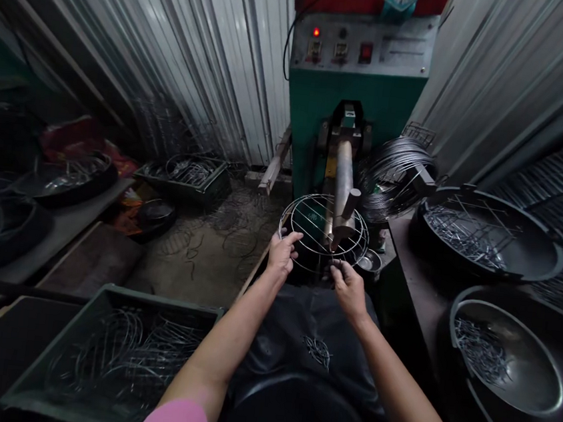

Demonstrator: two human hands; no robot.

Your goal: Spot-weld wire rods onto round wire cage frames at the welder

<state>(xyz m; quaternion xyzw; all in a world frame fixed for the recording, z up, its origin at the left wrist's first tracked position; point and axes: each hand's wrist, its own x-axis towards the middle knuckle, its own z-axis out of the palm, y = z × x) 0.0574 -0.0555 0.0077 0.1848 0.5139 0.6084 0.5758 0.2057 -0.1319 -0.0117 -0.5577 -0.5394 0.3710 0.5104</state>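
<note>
Carefully — your left hand [283, 251] grips the wire rack [310, 222] by its rim, your right hand [348, 286] pinches its near edge, just below the welder arm [344, 174] — fingers so close risk a pinch or burn.

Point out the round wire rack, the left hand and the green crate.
round wire rack [310, 222]: head view, inner grid wires.
left hand [281, 254]: head view, back of hand.
green crate [161, 300]: head view, far rim.

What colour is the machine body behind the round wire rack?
Machine body: green, head view.
</note>
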